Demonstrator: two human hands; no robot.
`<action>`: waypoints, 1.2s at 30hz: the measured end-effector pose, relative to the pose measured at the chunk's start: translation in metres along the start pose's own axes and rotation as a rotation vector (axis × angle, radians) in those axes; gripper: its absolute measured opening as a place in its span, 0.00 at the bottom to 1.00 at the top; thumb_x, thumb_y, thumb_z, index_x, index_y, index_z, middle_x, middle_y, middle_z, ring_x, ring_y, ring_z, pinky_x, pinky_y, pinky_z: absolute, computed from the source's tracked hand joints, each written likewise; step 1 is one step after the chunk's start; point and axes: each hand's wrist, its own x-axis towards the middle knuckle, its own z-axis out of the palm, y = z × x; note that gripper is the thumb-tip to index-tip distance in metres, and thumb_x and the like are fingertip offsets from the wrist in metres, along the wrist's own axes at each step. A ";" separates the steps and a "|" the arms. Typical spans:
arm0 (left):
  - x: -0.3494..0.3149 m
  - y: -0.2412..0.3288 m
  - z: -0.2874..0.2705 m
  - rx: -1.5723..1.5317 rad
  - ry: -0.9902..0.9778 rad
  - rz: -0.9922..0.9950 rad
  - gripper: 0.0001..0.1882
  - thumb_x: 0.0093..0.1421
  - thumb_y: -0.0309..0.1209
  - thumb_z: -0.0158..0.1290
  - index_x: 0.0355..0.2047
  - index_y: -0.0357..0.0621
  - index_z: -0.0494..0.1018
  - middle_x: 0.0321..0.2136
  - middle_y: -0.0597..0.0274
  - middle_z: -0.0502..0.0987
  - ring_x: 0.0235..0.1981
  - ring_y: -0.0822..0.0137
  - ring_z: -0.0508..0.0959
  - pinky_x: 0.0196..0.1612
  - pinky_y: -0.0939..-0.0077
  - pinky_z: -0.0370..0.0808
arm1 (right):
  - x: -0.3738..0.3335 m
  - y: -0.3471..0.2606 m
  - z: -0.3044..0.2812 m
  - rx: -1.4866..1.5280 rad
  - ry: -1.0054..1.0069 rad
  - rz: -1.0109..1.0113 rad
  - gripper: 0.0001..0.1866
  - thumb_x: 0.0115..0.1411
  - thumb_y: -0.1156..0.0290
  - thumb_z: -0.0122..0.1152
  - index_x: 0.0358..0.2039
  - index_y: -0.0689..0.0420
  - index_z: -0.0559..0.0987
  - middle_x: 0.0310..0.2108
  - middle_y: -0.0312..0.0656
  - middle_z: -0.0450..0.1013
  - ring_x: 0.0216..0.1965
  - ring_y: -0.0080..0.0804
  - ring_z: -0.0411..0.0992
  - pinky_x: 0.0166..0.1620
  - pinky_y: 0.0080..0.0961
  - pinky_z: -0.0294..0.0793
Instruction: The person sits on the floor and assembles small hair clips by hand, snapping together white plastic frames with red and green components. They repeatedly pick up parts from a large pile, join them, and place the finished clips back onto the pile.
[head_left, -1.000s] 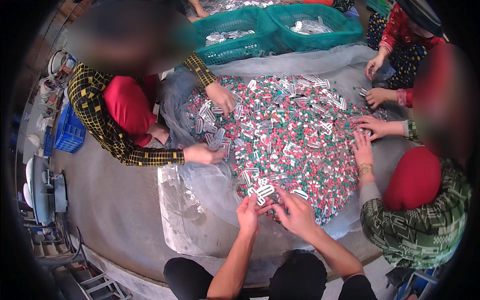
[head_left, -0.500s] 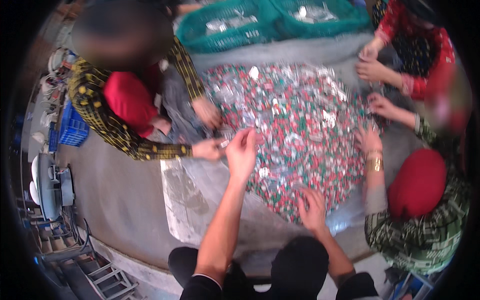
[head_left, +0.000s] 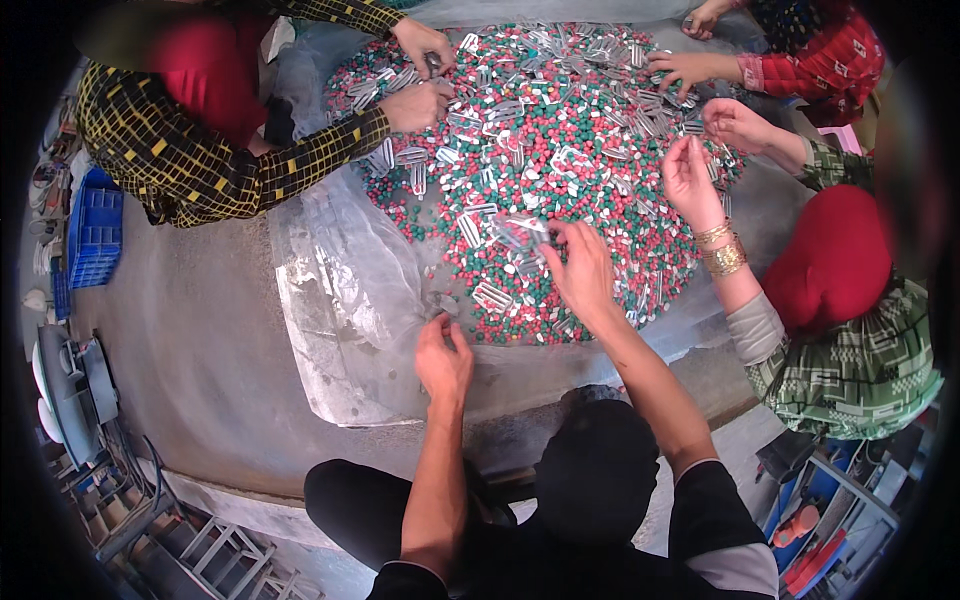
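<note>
My right grip [head_left: 583, 268]: blurred slotted pieces [head_left: 522, 235] at its tips, can't tell hold | left grip [head_left: 443, 365]: can't tell | pieces probably light, stiff; I'd pinch long edges

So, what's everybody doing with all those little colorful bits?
Several hands are at a pile of small red, green and white pieces mixed with slotted strips. The camera wearer's right hand is over it, blurred strips beside its fingers; I can't tell if they're held. The left hand is near the front-left edge. A co-worker's yellow-and-black checked sleeves reach in from the left.
</note>
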 end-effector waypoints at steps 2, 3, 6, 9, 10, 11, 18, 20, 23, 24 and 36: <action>-0.002 -0.005 -0.007 0.016 -0.013 0.059 0.15 0.60 0.30 0.55 0.45 0.34 0.76 0.37 0.47 0.81 0.39 0.52 0.81 0.46 0.61 0.76 | 0.000 -0.008 0.003 0.052 -0.040 0.024 0.13 0.54 0.73 0.66 0.40 0.59 0.76 0.34 0.43 0.74 0.39 0.43 0.72 0.46 0.38 0.69; -0.003 -0.005 -0.009 0.000 -0.060 0.067 0.16 0.61 0.31 0.54 0.46 0.35 0.76 0.38 0.47 0.81 0.40 0.51 0.81 0.46 0.60 0.76 | -0.002 -0.005 0.009 0.072 -0.036 0.021 0.13 0.54 0.74 0.66 0.40 0.59 0.77 0.34 0.43 0.74 0.39 0.42 0.72 0.46 0.38 0.69; 0.004 0.013 -0.023 -0.063 -0.174 0.122 0.16 0.62 0.34 0.53 0.47 0.37 0.76 0.41 0.47 0.80 0.43 0.49 0.80 0.47 0.58 0.75 | -0.003 -0.002 0.015 0.128 -0.058 0.075 0.14 0.54 0.74 0.66 0.42 0.59 0.76 0.35 0.43 0.76 0.40 0.41 0.73 0.46 0.38 0.69; 0.009 0.030 -0.041 -0.131 -0.213 0.207 0.17 0.61 0.33 0.55 0.47 0.38 0.75 0.42 0.47 0.80 0.44 0.49 0.80 0.48 0.60 0.75 | -0.005 -0.016 0.012 0.050 0.007 0.060 0.16 0.54 0.73 0.66 0.43 0.58 0.74 0.36 0.42 0.76 0.41 0.41 0.73 0.48 0.39 0.66; 0.008 0.037 -0.050 -0.121 -0.226 0.240 0.16 0.61 0.32 0.55 0.47 0.37 0.75 0.41 0.47 0.80 0.44 0.50 0.80 0.49 0.61 0.75 | -0.006 -0.020 0.011 -0.004 -0.017 0.024 0.16 0.54 0.73 0.67 0.43 0.58 0.74 0.36 0.42 0.76 0.41 0.41 0.72 0.48 0.39 0.65; 0.009 0.045 -0.060 -0.110 -0.239 0.274 0.15 0.60 0.30 0.56 0.47 0.37 0.76 0.40 0.47 0.80 0.43 0.50 0.80 0.49 0.61 0.75 | -0.006 -0.023 0.013 -0.058 -0.041 -0.011 0.16 0.54 0.72 0.67 0.42 0.57 0.74 0.36 0.42 0.76 0.41 0.41 0.72 0.49 0.40 0.65; 0.010 0.090 -0.126 -0.240 -0.337 0.562 0.15 0.60 0.23 0.56 0.48 0.40 0.77 0.44 0.50 0.80 0.50 0.54 0.79 0.54 0.62 0.74 | -0.006 -0.016 0.023 0.055 0.011 -0.007 0.11 0.56 0.76 0.62 0.40 0.55 0.73 0.33 0.42 0.75 0.39 0.42 0.73 0.46 0.40 0.66; 0.010 0.078 -0.133 -0.734 -0.605 0.192 0.19 0.65 0.30 0.52 0.54 0.35 0.71 0.51 0.47 0.77 0.57 0.52 0.74 0.61 0.59 0.68 | -0.011 -0.025 0.022 0.153 -0.013 0.100 0.11 0.57 0.75 0.62 0.41 0.56 0.74 0.32 0.42 0.76 0.37 0.42 0.74 0.42 0.41 0.71; 0.012 0.073 -0.135 -1.496 -0.800 -0.307 0.27 0.69 0.40 0.46 0.59 0.28 0.63 0.57 0.40 0.70 0.61 0.47 0.69 0.66 0.54 0.63 | -0.018 -0.035 -0.001 0.280 0.007 0.170 0.09 0.59 0.76 0.62 0.41 0.59 0.75 0.31 0.45 0.77 0.30 0.39 0.77 0.34 0.35 0.75; 0.014 0.072 -0.133 -1.556 -0.837 -0.343 0.27 0.69 0.40 0.46 0.58 0.29 0.64 0.57 0.41 0.71 0.61 0.47 0.69 0.66 0.54 0.63 | -0.021 -0.032 -0.010 0.285 0.034 0.175 0.09 0.60 0.76 0.61 0.41 0.60 0.75 0.30 0.45 0.77 0.28 0.36 0.78 0.32 0.32 0.76; 0.019 0.071 -0.148 -1.682 -0.843 -0.183 0.17 0.69 0.37 0.49 0.52 0.40 0.73 0.60 0.49 0.70 0.60 0.52 0.70 0.64 0.50 0.66 | -0.022 -0.142 -0.126 0.583 -0.041 0.160 0.07 0.60 0.82 0.60 0.39 0.63 0.75 0.34 0.40 0.77 0.32 0.22 0.76 0.36 0.20 0.75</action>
